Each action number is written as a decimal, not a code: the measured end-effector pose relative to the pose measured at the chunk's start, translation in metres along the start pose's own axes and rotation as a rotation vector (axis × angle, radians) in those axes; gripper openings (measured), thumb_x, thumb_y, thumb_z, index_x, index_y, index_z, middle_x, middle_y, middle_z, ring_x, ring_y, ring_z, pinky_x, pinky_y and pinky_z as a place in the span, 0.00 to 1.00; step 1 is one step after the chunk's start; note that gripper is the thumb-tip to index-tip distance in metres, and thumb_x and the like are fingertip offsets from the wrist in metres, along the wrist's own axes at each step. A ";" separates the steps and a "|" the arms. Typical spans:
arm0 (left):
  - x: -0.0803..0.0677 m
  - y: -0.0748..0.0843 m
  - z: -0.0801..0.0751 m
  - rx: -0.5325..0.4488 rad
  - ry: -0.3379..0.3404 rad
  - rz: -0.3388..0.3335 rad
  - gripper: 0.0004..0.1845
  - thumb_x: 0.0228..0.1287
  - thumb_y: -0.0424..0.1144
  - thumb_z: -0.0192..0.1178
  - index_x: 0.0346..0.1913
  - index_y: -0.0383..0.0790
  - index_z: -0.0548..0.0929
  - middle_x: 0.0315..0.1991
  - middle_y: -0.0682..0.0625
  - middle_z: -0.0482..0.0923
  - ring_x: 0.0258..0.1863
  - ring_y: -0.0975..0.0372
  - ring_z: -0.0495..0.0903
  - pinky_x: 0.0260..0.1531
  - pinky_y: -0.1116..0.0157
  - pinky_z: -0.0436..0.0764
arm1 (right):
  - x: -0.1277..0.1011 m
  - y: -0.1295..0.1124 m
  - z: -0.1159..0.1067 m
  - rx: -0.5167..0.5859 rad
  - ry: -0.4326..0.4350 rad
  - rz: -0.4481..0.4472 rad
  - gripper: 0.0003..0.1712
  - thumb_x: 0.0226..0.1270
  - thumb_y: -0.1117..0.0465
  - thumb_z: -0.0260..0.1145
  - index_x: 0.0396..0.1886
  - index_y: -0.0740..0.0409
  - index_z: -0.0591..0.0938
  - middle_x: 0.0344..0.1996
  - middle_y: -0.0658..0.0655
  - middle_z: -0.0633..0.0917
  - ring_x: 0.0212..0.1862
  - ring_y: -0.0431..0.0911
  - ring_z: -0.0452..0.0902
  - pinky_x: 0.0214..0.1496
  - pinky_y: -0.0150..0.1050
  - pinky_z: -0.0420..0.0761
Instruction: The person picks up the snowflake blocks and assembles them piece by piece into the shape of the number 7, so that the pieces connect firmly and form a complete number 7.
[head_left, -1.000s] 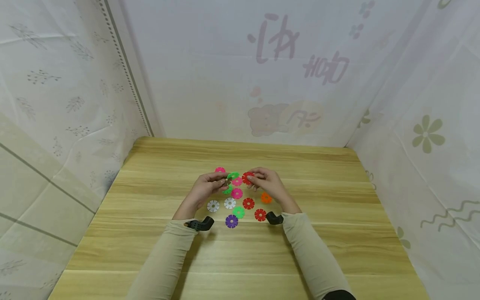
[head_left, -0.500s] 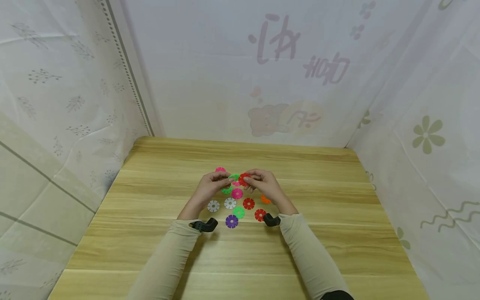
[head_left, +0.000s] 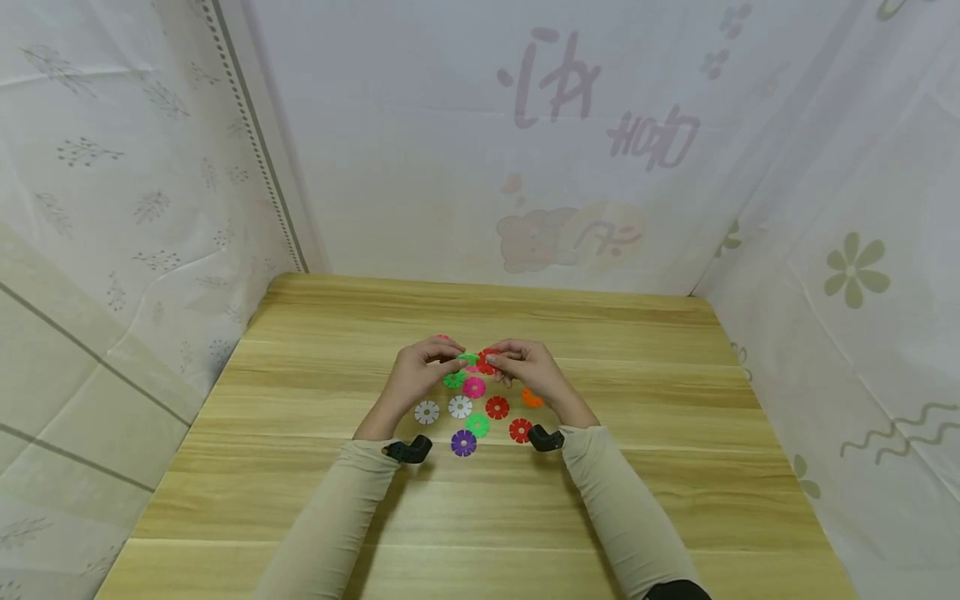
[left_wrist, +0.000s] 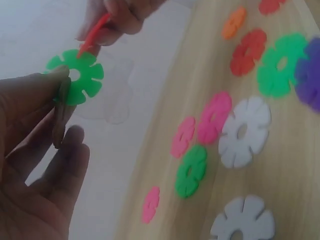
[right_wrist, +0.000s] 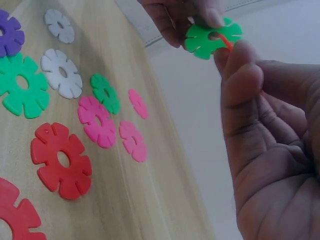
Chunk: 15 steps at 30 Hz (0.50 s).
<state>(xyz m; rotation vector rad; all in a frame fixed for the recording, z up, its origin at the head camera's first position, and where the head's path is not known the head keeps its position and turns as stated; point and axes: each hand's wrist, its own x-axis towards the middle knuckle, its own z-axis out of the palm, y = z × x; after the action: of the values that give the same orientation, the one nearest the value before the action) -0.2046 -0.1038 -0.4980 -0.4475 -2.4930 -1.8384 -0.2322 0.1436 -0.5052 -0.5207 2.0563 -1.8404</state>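
For the join that seems to be in hand, the green disc (left_wrist: 91,75) is best steadied while the red disc (left_wrist: 95,34) is turned square to it, so that slot is lined up with slot before any push is given. Pressure is better applied near the meeting rims, since a thin disc could be bent or slipped if pushed from its far edge. The red edge is seen at the green rim, above the counter (head_left: 480,517); whether it is fully seated cannot be told. By the left hand (head_left: 420,367), thumb and fingers nearly closed, the green disc is pinched, with a brown piece (left_wrist: 60,116) seen edge-on beside it. By the right hand (head_left: 531,367), the red disc is gripped between thumb and curled fingers.
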 end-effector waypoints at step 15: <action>-0.001 0.005 0.006 0.148 0.074 0.081 0.04 0.65 0.37 0.69 0.40 0.47 0.92 0.38 0.56 0.88 0.31 0.63 0.83 0.25 0.65 0.79 | -0.001 -0.006 -0.001 -0.002 -0.016 0.050 0.16 0.73 0.54 0.66 0.53 0.60 0.85 0.35 0.73 0.85 0.42 0.81 0.71 0.48 0.72 0.75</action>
<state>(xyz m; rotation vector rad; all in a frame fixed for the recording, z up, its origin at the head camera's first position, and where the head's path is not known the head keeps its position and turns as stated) -0.2013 -0.0973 -0.4952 -0.4598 -2.4999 -1.5976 -0.2316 0.1444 -0.4990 -0.4785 2.0419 -1.8005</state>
